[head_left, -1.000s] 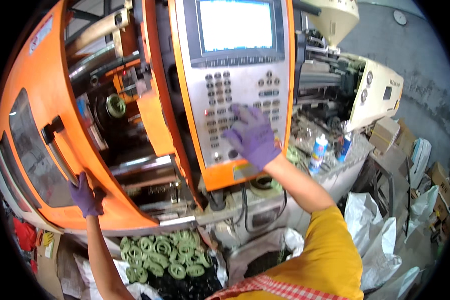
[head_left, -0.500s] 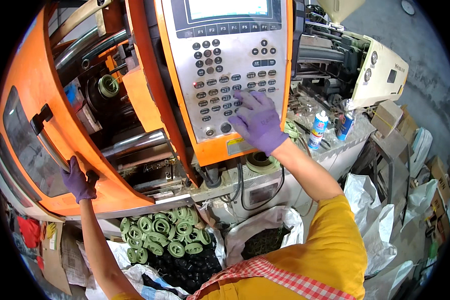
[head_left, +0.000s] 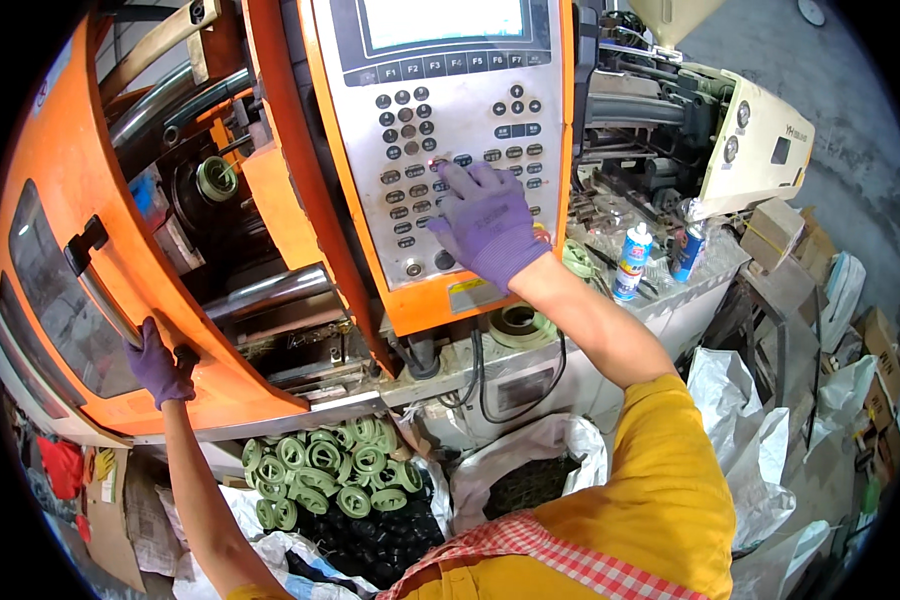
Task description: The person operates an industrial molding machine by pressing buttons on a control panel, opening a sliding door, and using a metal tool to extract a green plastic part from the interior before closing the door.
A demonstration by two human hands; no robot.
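My left hand [head_left: 160,368], in a purple glove, is wrapped round the lower end of the curved handle [head_left: 108,300] on the orange machine door [head_left: 135,235]. My right hand [head_left: 492,222], gloved alike, is over the control panel [head_left: 365,90] with its fingers stretched out. One fingertip touches a button in the upper row of the lower key block, by a small red light. The hand covers several keys. Between the door and the panel, a pale green round part [head_left: 217,180] sits inside the machine's open gap, near shiny steel bars [head_left: 270,292].
Below the machine, pale green ring-shaped parts [head_left: 310,480] lie heaped on black pieces [head_left: 370,548] in a sack. Beside them stands another white sack [head_left: 475,470]. Two spray cans [head_left: 633,262] stand on the ledge at right. Cables [head_left: 482,385] hang under the panel. A cardboard box [head_left: 773,232] sits farther right.
My right hand has moved up and slightly left across the keys, and the red light now shows by its fingertip. My left hand stays on the handle. The view has shifted slightly.
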